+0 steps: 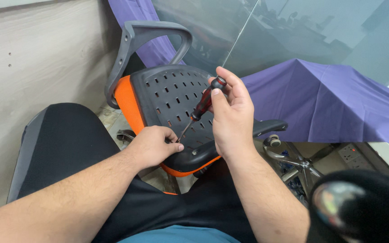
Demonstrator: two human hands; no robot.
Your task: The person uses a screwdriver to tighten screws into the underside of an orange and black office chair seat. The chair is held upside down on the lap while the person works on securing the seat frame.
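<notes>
An overturned office chair seat lies before me, its black perforated plastic underside (pixel 172 96) facing up and orange mesh (pixel 129 105) along the edge. My right hand (pixel 230 114) grips a screwdriver with a red and black handle (pixel 205 101); its shaft slants down-left to a spot on the seat's near edge. My left hand (pixel 154 146) rests on that edge, fingers pinched around the screwdriver tip. A grey armrest loop (pixel 133 40) rises at the seat's far side.
A chrome star base with castors (pixel 293 162) lies at the right under purple cloth (pixel 329 96). A power strip (pixel 352 153) sits on the floor. Another black chair (pixel 64 144) is at the left; a wall stands behind it.
</notes>
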